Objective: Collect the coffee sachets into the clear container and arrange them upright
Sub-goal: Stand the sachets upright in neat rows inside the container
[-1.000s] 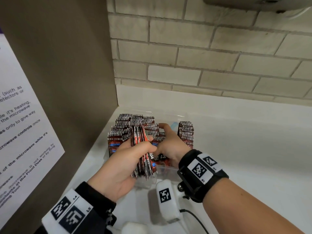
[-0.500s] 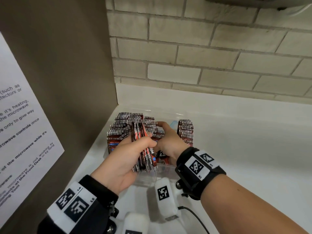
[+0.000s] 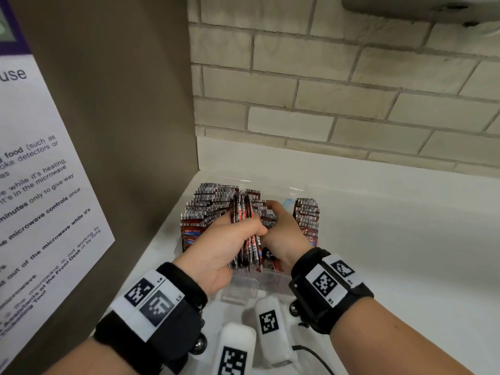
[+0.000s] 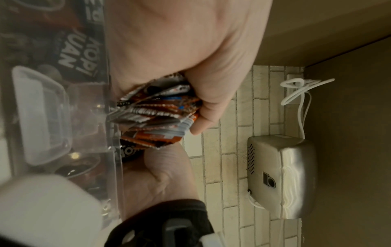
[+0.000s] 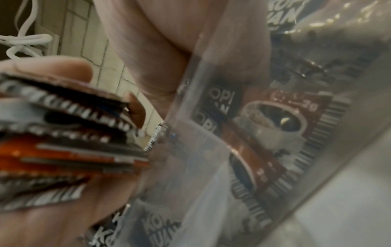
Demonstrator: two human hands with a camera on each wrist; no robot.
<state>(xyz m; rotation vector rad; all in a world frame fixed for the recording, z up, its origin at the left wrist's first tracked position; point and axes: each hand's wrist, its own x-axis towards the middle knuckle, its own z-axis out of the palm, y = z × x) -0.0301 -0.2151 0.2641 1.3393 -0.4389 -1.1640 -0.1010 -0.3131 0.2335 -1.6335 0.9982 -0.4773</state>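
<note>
Head view: one left hand (image 3: 221,247) grips one bundle of sachets (image 3: 244,234) over one clear container (image 3: 273,277) while one right hand (image 3: 284,236), fingers hidden, reaches inside, its grip unclear.

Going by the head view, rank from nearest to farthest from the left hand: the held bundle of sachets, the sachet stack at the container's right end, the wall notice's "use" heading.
1. Held bundle of sachets, gripped in the left hand.
2. Right-end sachet stack, beyond the right hand.
3. "use" heading, upper left on the wall notice.

Brick wall (image 3: 351,104), white counter (image 3: 392,239), steel dispenser (image 4: 281,177), microwave notice (image 3: 40,171)
</note>
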